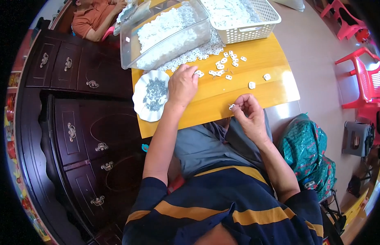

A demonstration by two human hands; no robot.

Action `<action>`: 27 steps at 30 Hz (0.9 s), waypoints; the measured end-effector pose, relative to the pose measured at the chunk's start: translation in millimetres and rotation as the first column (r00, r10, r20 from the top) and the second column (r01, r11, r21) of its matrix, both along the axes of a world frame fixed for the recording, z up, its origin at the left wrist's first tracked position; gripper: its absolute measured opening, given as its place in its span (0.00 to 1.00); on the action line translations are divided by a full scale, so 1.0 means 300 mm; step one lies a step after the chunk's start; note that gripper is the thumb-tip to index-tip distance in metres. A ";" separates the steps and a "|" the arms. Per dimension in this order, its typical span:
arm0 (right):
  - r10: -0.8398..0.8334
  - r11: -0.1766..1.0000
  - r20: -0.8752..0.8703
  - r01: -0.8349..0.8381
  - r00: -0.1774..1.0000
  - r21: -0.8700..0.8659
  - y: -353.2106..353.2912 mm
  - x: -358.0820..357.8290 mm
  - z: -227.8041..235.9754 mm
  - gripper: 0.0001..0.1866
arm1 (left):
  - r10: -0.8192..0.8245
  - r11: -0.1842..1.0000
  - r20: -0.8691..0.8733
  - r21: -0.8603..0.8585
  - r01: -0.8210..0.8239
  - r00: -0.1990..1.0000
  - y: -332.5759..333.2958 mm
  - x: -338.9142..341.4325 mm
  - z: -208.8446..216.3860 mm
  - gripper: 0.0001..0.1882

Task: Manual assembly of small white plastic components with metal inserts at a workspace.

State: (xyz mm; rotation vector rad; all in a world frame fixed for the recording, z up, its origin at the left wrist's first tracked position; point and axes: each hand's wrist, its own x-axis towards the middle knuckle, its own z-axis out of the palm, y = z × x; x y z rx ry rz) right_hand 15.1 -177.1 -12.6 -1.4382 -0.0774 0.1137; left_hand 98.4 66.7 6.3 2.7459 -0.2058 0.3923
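Note:
My right hand (251,116) is above the table's near edge, thumb and forefinger pinching a small white plastic piece (231,106). My left hand (184,85) reaches over the table, fingers bent, its thumb and forefinger closed about another small white piece (199,74). Beside my left wrist stands a white wavy-rimmed dish (139,107) holding a heap of small grey metal parts, too fine to name. Several loose white pieces with dark holes (223,60) lie past my left fingertips. Two thicker white pieces, one at the middle right (251,85), the other farther off (267,76), sit apart.
A clear plastic bin (167,47) and a cream perforated basket (249,36), both full of white pieces, stand at the table's far side. Dark wooden drawers (92,130) border the left. A green bag (304,141) and red chairs (363,77) are at right. Another person (92,20) sits far left.

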 end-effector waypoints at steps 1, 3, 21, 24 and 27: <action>0.001 1.000 -0.002 -0.001 1.000 0.005 0.001 0.000 0.005 0.06 | 0.003 1.000 -0.008 -0.003 -0.003 1.000 0.005 0.002 -0.004 0.15; -0.001 1.000 -0.003 0.001 1.000 0.009 0.002 0.001 0.009 0.06 | 0.002 1.000 -0.016 -0.006 -0.002 1.000 0.005 0.008 -0.005 0.15; 0.014 1.000 -0.022 -0.014 1.000 -0.003 -0.002 -0.001 0.015 0.06 | -0.071 0.765 -0.242 -0.636 -0.103 0.968 -0.041 -0.098 0.029 0.04; 0.013 1.000 -0.028 -0.013 1.000 0.007 -0.002 0.000 0.013 0.06 | -0.165 0.466 -0.177 -0.881 -0.081 0.970 -0.081 -0.150 0.058 0.08; 0.013 1.000 -0.016 -0.013 1.000 -0.019 -0.004 -0.002 0.013 0.06 | -0.316 0.471 -0.225 -0.880 -0.053 0.922 -0.084 -0.195 0.066 0.11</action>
